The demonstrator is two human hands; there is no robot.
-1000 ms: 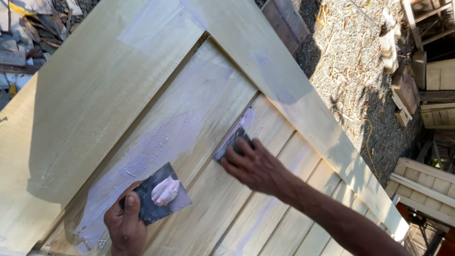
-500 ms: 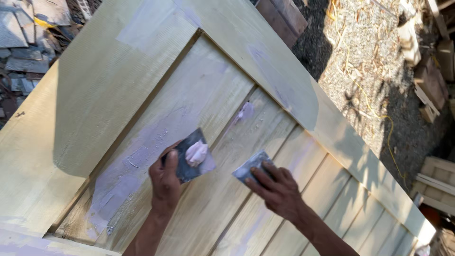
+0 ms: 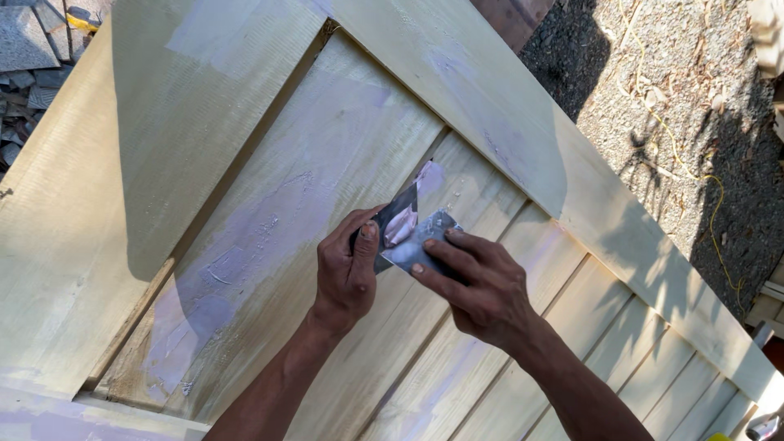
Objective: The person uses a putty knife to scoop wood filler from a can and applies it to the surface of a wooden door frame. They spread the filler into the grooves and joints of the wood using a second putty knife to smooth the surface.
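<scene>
A large pale wooden door (image 3: 245, 163) with a slatted panel lies flat below me, smeared with whitish filler. My left hand (image 3: 347, 265) grips a small metal plate (image 3: 398, 220) carrying a lump of pinkish-white putty (image 3: 400, 227). My right hand (image 3: 478, 282) holds a flat metal scraper blade (image 3: 425, 245), its fingers spread on top. The two blades meet over the middle slats, the scraper's edge against the plate next to the putty.
Gravel ground (image 3: 678, 106) with shadows lies to the right of the door. Stacked grey stone pieces (image 3: 33, 73) sit at the upper left. Pale wooden boards (image 3: 772, 302) show at the right edge.
My left hand has brought the putty plate up and rightward from the lower left of the panel. My right hand drew in, and the two blades now touch.
</scene>
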